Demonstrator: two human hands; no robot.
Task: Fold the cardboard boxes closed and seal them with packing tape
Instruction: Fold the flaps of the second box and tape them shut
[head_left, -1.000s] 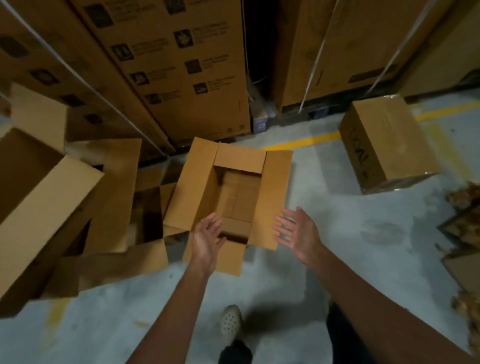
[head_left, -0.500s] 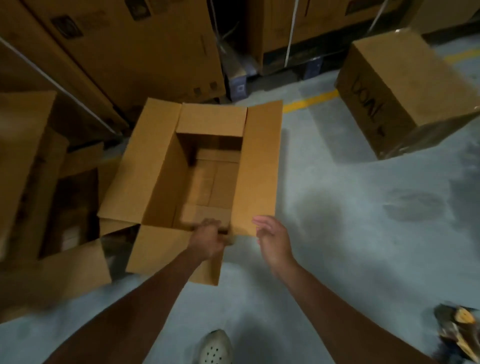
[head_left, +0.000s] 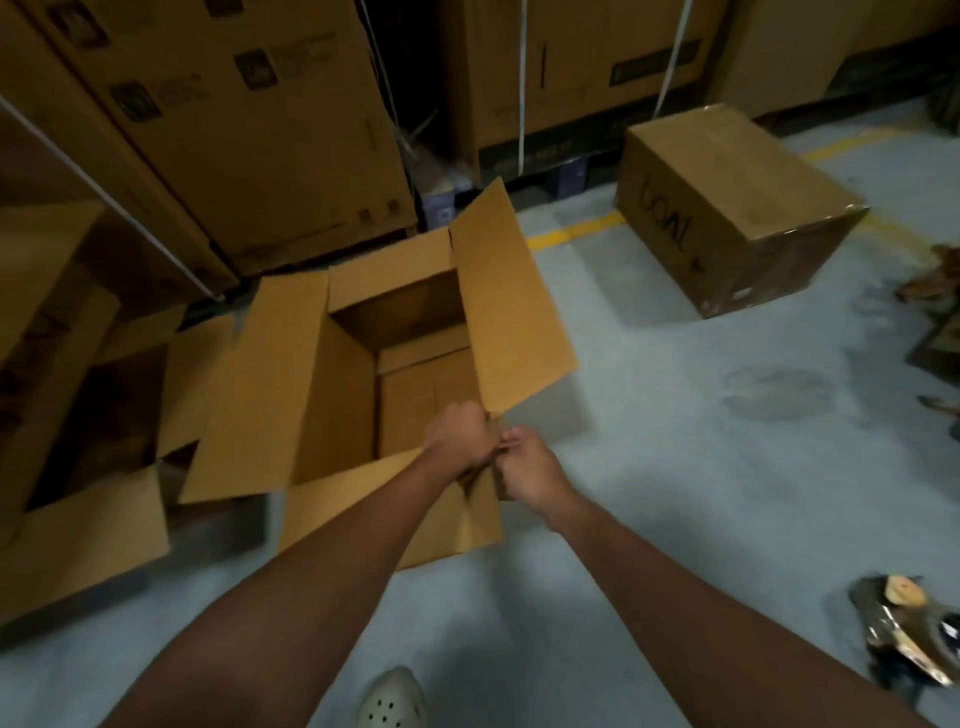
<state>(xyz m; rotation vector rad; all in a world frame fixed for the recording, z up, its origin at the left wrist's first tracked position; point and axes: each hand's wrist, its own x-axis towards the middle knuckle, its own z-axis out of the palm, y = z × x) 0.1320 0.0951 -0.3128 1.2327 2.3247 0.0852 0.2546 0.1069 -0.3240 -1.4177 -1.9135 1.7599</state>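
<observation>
Both hands have moved onto the box (head_left: 337, 395): half a second ago they were only reaching its near edge, the right one hanging loose off to the side. Now they meet at the near-right corner, knuckles touching.

Left hand (head_left: 460, 436) is fisted round the near end of the right flap (head_left: 511, 312). Right hand (head_left: 530, 465) sits just right of it, fingers curled on the box corner from outside. The exact hold is hidden behind the knuckles.

Right flap was lying outward before and is now lifted, standing tilted ahead of the left hand. So folding has started, on one flap only.

Other flaps haven't moved:
- left flap (head_left: 260, 384) is splayed flat, well left of the left hand
- near flap (head_left: 332, 514) hangs outward under the left forearm
- far flap (head_left: 389, 280) is up at the back, ahead of both hands

Box sits open on the floor (head_left: 675, 467), directly ahead of the hands.

My read is that this is early and nothing is closed yet. Short flaps normally go in first, so lifting the long right flap may be repositioning rather than the real fold.

I see no tape in either hand. A dark bundle (head_left: 904, 618) lies well right of the right hand; can't tell if it's a roll. A sealed box (head_left: 727, 208) stands far ahead-right.
</observation>
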